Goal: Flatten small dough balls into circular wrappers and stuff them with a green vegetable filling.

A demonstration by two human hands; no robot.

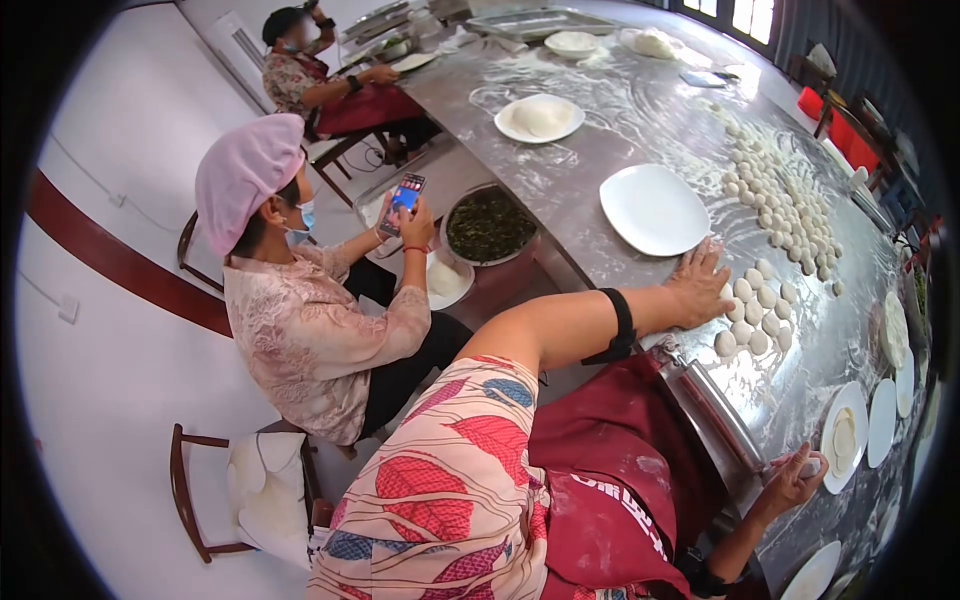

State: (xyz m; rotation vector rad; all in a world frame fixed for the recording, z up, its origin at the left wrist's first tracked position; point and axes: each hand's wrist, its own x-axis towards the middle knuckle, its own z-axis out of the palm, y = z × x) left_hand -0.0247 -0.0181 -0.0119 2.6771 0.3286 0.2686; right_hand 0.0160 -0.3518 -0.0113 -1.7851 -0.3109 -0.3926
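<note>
My left hand (698,287) lies with fingers spread on the floured metal table, beside a white square plate (655,210). Its fingers are at the edge of a cluster of flattened round dough pieces (760,308). At the lower right, my right hand (793,485) has its fingers closed around a small pale lump that looks like a piece of dough (813,467). Close by is a white plate (845,437) with a round dough wrapper (844,432) on it. A metal cylinder (720,415) lies along the table edge between my hands.
Many small dough balls (785,205) spread across the table's far side. Another plate holds a large dough lump (540,117). A seated person (310,300) with a phone (404,200) is at my left, near a basin of chopped greens (490,225). Another person (310,80) sits farther back.
</note>
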